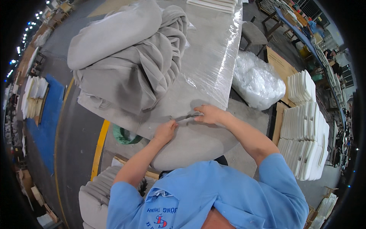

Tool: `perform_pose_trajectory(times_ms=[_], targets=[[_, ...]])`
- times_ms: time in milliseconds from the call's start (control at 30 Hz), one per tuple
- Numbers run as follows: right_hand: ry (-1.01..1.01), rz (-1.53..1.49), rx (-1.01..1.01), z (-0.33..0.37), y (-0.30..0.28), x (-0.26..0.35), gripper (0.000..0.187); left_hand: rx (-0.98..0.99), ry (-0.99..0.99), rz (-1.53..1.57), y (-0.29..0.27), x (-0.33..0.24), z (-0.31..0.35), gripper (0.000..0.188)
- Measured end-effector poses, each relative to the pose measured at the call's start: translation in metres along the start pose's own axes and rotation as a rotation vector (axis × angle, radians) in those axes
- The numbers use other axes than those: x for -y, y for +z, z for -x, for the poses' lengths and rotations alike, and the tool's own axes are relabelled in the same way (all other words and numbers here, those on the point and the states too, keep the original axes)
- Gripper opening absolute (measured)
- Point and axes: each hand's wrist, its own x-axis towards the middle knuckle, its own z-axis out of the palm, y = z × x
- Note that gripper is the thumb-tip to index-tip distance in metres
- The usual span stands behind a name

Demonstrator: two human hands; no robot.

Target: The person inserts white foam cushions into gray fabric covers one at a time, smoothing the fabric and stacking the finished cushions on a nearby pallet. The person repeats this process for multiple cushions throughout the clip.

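Note:
A rounded grey cushion lies at the near edge of the table, close to my body. Along its far edge a dark narrow strip or gap runs between my hands; I cannot tell if it is a zip or an opening. My left hand pinches the fabric at the left end of this strip. At the right end, the thumb and fingers of my right hand close on the same edge. Just beyond my left hand rises a heap of grey fabric covers, loosely folded.
Clear plastic film covers part of the grey tabletop. White pads lie at its far end. Bundled clear plastic and stacked white pads stand to the right. More grey cushions are stacked low at left, near a green bag.

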Motion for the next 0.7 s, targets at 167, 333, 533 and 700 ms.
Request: perform_pose_trajectory(times_ms=[167,333,533,700], targets=[[0.038,0.015,0.208,-0.031,0.023,-0.010,0.037,0.000,-0.076,-0.116,0.004,0.009,-0.006,0.025],[0.001,-0.056,0.028,-0.031,0.038,-0.013,0.027,-0.051,-0.024,-0.117,0.010,0.018,-0.010,0.025],[0.011,-0.058,-0.103,-0.029,0.048,-0.014,0.023,-0.074,-0.069,-0.181,0.020,0.020,-0.013,0.022],[-0.034,0.036,-0.139,-0.032,0.045,-0.016,0.020,-0.101,-0.024,-0.250,0.014,0.019,-0.022,0.022]])
